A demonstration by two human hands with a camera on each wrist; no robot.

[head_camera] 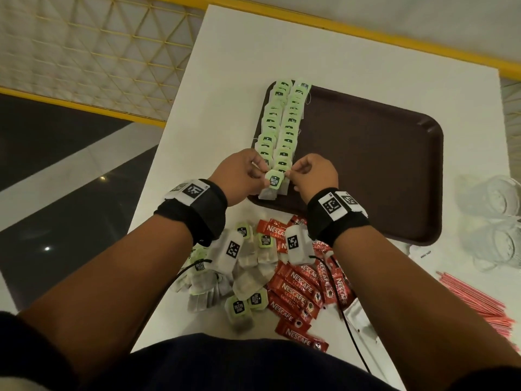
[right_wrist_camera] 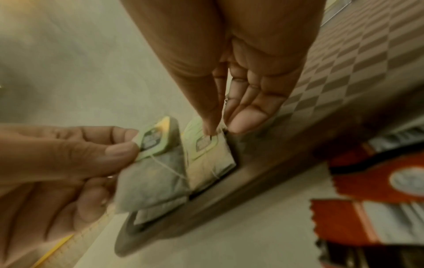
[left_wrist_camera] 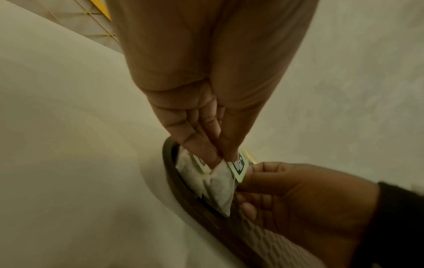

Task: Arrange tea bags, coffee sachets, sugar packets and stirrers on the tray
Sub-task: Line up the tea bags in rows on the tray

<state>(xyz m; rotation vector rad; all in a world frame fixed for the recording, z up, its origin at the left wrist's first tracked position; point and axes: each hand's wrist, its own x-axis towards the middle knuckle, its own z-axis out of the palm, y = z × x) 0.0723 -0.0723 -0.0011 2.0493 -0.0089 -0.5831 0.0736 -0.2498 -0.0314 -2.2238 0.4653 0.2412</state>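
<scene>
A brown tray [head_camera: 366, 165] lies on the white table [head_camera: 225, 80]. Two rows of green-tagged tea bags [head_camera: 282, 122] run along its left side. At the near end of the rows my left hand [head_camera: 263, 176] pinches one tea bag [head_camera: 275, 182] by its green tag, just above the tray rim [left_wrist_camera: 174, 181]. The right wrist view shows that bag [right_wrist_camera: 149, 183] hanging from the left fingertips. My right hand [right_wrist_camera: 221, 129] pinches the top edge of the neighbouring tea bag [right_wrist_camera: 208, 163], which lies at the end of the right row.
Loose tea bags [head_camera: 245, 266] and red Nescafe sachets [head_camera: 298, 289] are heaped on the table under my wrists. Pink stirrers [head_camera: 479, 303] lie near right, and clear glasses [head_camera: 496, 198] stand right of the tray. The table's left edge drops to the floor.
</scene>
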